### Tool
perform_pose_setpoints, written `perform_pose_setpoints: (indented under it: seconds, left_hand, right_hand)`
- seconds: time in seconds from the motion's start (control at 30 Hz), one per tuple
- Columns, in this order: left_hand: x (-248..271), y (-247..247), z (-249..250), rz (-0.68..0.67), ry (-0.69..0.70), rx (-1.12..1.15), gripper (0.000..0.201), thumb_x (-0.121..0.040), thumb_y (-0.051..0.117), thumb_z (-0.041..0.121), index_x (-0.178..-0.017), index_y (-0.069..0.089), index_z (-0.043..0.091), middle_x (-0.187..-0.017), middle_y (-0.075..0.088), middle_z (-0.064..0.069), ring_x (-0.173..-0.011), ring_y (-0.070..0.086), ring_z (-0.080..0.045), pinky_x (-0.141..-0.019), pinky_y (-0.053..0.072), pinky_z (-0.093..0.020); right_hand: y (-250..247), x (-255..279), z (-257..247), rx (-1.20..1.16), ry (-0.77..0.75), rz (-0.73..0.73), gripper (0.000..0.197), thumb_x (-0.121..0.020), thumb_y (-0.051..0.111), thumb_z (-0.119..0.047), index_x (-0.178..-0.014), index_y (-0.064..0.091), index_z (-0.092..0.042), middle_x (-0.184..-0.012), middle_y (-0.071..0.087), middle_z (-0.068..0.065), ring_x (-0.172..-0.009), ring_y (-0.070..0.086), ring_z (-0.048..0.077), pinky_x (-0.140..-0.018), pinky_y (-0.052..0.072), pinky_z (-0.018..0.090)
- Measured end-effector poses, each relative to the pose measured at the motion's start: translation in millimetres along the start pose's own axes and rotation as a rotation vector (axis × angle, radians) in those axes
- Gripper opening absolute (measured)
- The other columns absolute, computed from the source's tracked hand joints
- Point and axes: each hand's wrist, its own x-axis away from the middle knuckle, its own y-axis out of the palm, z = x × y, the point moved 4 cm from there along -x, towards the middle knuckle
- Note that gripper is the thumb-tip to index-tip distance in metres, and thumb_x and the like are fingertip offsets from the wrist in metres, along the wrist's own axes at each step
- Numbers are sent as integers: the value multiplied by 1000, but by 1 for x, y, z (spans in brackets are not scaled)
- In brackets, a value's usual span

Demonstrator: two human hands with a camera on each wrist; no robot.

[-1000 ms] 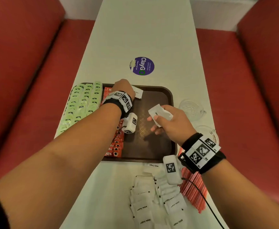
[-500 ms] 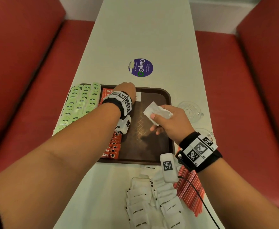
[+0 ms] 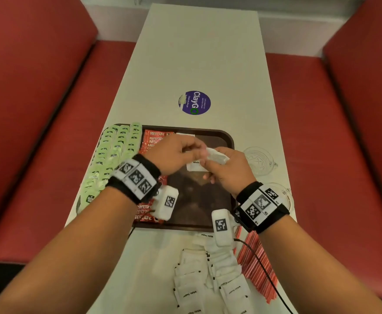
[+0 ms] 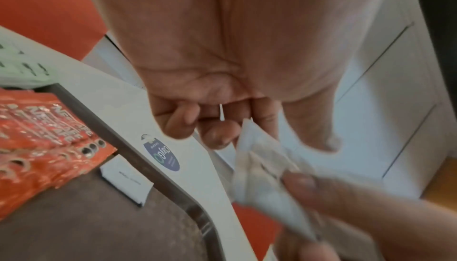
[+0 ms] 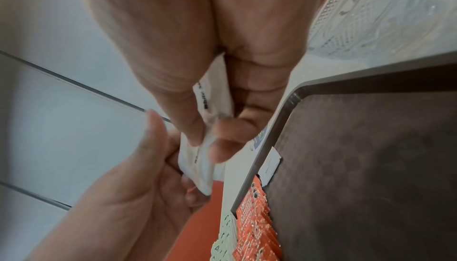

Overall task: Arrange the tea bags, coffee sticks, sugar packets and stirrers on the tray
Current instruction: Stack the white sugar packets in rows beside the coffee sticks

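Note:
A brown tray (image 3: 227, 137) holds green tea bags (image 3: 115, 150) along its left side, red coffee sticks (image 3: 155, 137) beside them and one white sugar packet (image 3: 185, 135) at its far end. Over the tray my right hand (image 3: 208, 164) grips a small bunch of sugar packets (image 3: 217, 156) (image 5: 215, 93). My left hand (image 3: 197, 148) meets it and pinches one packet (image 3: 195, 166) of that bunch. More sugar packets (image 3: 208, 279) and red stirrers (image 3: 255, 264) lie on the table near me.
Two clear glass saucers (image 3: 259, 159) (image 3: 283, 196) stand right of the tray. A purple sticker (image 3: 194, 102) marks the white table (image 3: 203, 53) beyond it. Red bench seats (image 3: 38, 132) run along both sides.
My left hand came back from the tray's far end, where one packet now lies, to the right hand. The right hand moved up and left to meet it.

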Motion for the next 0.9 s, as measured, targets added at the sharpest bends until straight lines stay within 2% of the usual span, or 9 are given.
perform_pose_setpoints:
  seconds: [0.1, 0.17, 0.3, 0.4, 0.47, 0.6, 0.67, 0.8, 0.9]
  left_hand:
    - [14, 5, -8, 62, 24, -34, 16, -92, 68, 34, -107, 70, 28, -96, 69, 15, -88, 63, -2, -79, 50, -20]
    - [17, 4, -13, 103, -2, -48, 14, -92, 68, 34, -104, 70, 26, -91, 68, 13, -85, 62, -4, -77, 49, -24]
    - [17, 0, -17, 149, -55, -56, 6, -91, 69, 30, -97, 69, 31, -83, 66, 15, -79, 59, -3, -71, 42, -22]
    - [12, -4, -13, 141, -58, -121, 11, -91, 69, 30, -101, 71, 26, -83, 65, 14, -77, 58, -3, -70, 41, -21]
    - [4, -17, -17, 220, -86, -150, 13, -91, 69, 30, -102, 72, 23, -82, 64, 14, -77, 58, -2, -70, 41, -21]
    - [-24, -50, -37, 414, -212, -246, 17, -91, 69, 31, -103, 73, 20, -83, 65, 6, -81, 61, -14, -73, 41, -24]
    - [-40, -52, -46, 380, -260, -301, 19, -90, 71, 31, -106, 72, 20, -87, 64, 5, -87, 62, -16, -76, 42, -25]
    - [-70, -35, -66, 224, -353, -357, 21, -83, 77, 29, -101, 67, 25, -92, 65, 4, -92, 62, -18, -79, 47, -28]
    - [-84, -23, -78, 178, -394, -388, 25, -80, 79, 31, -101, 65, 27, -99, 67, 2, -94, 62, -19, -81, 50, -31]
  right_hand:
    - [4, 1, -1, -1, -14, -4, 18, -90, 74, -23, -101, 69, -10, -82, 73, 19, -67, 71, 32, -60, 58, 37]
    - [5, 1, 0, -36, -7, 10, 11, -91, 73, -20, -100, 69, -16, -83, 73, 17, -67, 71, 29, -64, 58, 41]
    - [5, 1, 0, -64, 0, -1, 10, -94, 68, -15, -102, 67, -21, -87, 74, 14, -70, 71, 27, -66, 59, 40]
    - [3, -3, 1, -30, 12, 12, 8, -97, 64, -16, -103, 67, -21, -85, 73, 15, -68, 69, 29, -64, 58, 37]
    - [0, -8, 5, -50, 43, 37, 11, -98, 57, -10, -101, 67, -15, -79, 71, 16, -66, 65, 31, -62, 53, 37]
    - [-6, -12, 8, -81, 88, 46, 18, -99, 47, -2, -108, 62, 4, -74, 64, 7, -67, 63, 30, -59, 50, 35]
    - [-7, -11, 6, -87, 84, 32, 18, -100, 48, -4, -110, 62, 2, -78, 64, 7, -69, 66, 31, -62, 55, 36]
    - [-8, -8, 3, -138, 86, 5, 18, -101, 51, -5, -110, 63, -16, -96, 69, 14, -81, 73, 35, -77, 61, 45]
    - [-10, -6, 4, -142, 80, -8, 17, -99, 58, -6, -112, 64, -14, -100, 74, 15, -84, 73, 38, -76, 59, 47]
